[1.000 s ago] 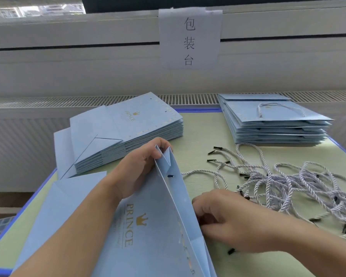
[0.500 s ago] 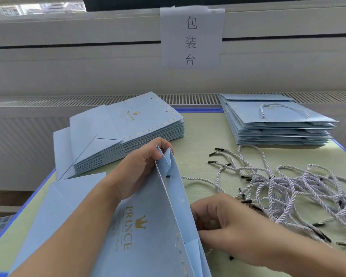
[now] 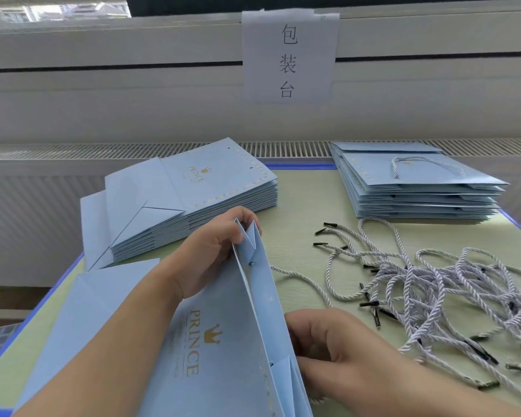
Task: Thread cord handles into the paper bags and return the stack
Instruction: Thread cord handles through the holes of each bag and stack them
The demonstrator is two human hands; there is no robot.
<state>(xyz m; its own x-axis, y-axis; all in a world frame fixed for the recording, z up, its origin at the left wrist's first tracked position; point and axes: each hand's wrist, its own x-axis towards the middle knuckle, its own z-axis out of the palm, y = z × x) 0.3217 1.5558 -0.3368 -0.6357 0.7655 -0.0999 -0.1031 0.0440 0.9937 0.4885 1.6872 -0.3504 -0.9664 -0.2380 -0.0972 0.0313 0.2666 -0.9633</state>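
Observation:
A light blue paper bag (image 3: 211, 350) printed PRINCE in gold lies in front of me with its mouth edge lifted. My left hand (image 3: 211, 251) grips the bag's far top corner at the folded gusset. My right hand (image 3: 322, 347) is curled against the bag's right side near the near corner; what its fingertips hold is hidden. A white twisted cord (image 3: 298, 278) runs from the far hole in the bag out across the table. A tangle of white cords (image 3: 451, 296) with black tips lies to the right.
A stack of flat bags (image 3: 193, 200) without handles sits at the back left. A second stack of bags (image 3: 415, 182) with a cord handle on top sits at the back right. The green table (image 3: 295, 224) has a blue edge. A paper sign (image 3: 289, 55) hangs on the wall.
My right hand has drawn back toward me along the bag's side. My left hand keeps its grip on the top corner. The cord from the bag lies a little more stretched.

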